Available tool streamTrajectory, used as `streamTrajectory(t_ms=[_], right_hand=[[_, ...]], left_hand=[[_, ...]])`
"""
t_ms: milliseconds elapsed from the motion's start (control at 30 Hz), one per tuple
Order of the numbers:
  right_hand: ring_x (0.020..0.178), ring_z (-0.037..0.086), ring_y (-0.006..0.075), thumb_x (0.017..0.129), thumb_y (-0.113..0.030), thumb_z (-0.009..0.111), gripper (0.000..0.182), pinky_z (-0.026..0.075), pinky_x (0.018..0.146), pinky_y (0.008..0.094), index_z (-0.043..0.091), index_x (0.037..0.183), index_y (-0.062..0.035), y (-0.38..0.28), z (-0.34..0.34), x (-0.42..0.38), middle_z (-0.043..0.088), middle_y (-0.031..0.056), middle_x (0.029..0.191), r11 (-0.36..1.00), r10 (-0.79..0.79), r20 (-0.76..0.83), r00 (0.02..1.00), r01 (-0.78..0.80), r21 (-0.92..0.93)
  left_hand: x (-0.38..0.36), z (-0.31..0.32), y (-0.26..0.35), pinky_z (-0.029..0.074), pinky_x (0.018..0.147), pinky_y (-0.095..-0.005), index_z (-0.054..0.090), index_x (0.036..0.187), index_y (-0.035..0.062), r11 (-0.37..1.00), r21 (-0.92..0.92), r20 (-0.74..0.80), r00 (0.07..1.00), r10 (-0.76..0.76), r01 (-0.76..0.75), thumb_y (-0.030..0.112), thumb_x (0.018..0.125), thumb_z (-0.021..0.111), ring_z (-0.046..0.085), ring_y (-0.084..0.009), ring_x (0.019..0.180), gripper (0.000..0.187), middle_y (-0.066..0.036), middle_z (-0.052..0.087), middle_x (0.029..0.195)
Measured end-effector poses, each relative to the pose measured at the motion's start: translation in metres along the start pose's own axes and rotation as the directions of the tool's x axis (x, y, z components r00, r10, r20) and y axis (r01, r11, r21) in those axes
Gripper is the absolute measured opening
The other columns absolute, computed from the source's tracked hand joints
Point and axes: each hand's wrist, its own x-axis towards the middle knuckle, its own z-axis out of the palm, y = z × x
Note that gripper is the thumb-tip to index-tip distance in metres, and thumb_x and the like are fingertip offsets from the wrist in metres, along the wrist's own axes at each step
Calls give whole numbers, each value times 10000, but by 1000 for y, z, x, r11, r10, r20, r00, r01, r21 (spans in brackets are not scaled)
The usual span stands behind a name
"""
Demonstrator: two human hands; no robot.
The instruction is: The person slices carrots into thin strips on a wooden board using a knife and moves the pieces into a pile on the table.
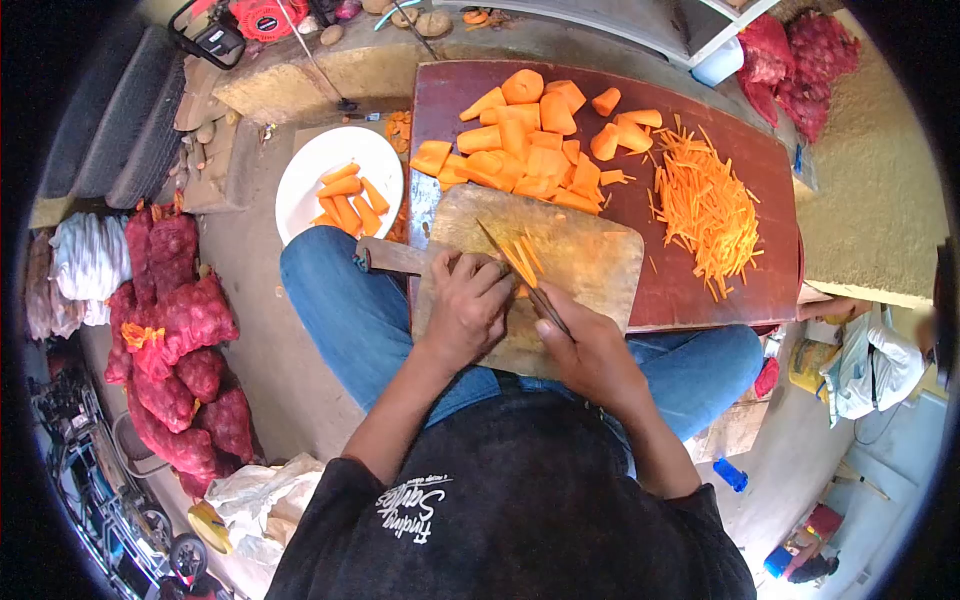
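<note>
On the dark red table lies a worn wooden cutting board (590,250), its handle pointing left. My right hand (590,350) is closed round a knife (497,243), whose blade points up and left across the board. Thin carrot strips (524,260) lie beside the blade. My left hand (468,305) rests on the board's left part with its fingers curled; what lies under them is hidden. Behind the board is a heap of peeled carrot chunks (540,150). A pile of shredded carrot (706,205) sits to the right.
A white bowl (293,192) with carrot pieces stands left of the table (440,90). Red net sacks (165,350) lie on the floor at left, others (800,65) at upper right. Another person (806,560) is at lower right. My knees flank the board.
</note>
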Motion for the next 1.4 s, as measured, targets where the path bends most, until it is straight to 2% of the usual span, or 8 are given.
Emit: streamTrajectory(t_ms=[267,367,567,667,867,967,1167,1400], right_hand=[[1132,704,543,1092,-203,667,510,582,925,581,519,1556,-52,-4,2,-3,733,321,1210,998,57,39,998,-57,-19],[1123,698,552,1091,-196,660,494,582,916,586,511,1536,-45,0,1,2,726,319,1221,998,-52,-5,999,52,-21],[1144,700,543,1086,-173,662,447,578,941,580,555,1509,-75,-9,2,-4,726,316,1242,995,99,61,993,-98,-11],[1172,694,544,1083,-173,672,453,575,966,574,565,1516,-94,-4,8,14,730,319,1240,998,-26,-27,999,28,55],[1155,703,537,1081,-153,674,458,585,960,546,564,1514,-50,-10,0,-5,730,323,1229,991,136,69,988,-135,-11],[1179,698,537,1090,-149,663,474,581,979,548,554,1540,-49,-5,6,17,723,328,1259,997,-9,6,1000,9,77],[1144,695,546,1076,-132,666,441,577,955,557,570,1488,-8,-19,-9,-7,726,321,1198,986,160,93,983,-164,32],[1196,685,539,1077,-135,665,456,573,980,549,556,1508,-33,-6,4,18,727,309,1244,995,-62,-25,998,64,77]], left_hand=[[-4,-1,5,409,1033,-558,783,1109,67,998,39,-10,999,-48,48,59,785,783,643,-307,1104,324,-67,683,1105],[-5,-1,4,413,1029,-552,782,1118,64,999,15,-16,999,-39,39,51,775,778,632,-319,1110,343,-70,683,1112],[-8,-2,5,418,1029,-537,781,1128,51,999,-9,-25,999,-39,39,43,766,771,630,-328,1117,362,-74,686,1127],[-9,-1,3,420,1035,-529,777,1130,41,999,-3,-4,999,-47,47,38,763,765,627,-328,1129,367,-79,691,1149],[-12,1,1,426,1035,-508,769,1129,37,999,-16,-30,999,-33,33,28,754,764,625,-325,1134,375,-84,686,1170],[-11,-1,1,422,1039,-511,761,1132,34,998,-38,-13,999,-46,45,24,753,768,624,-328,1134,378,-90,681,1167],[-11,-2,3,419,1060,-512,754,1132,28,999,-28,-32,999,-41,41,15,752,766,621,-327,1118,381,-98,658,1114],[-6,-6,0,430,1061,-506,762,1091,8,998,-48,-43,999,-30,28,0,753,750,627,-325,1085,339,-105,651,1064]])
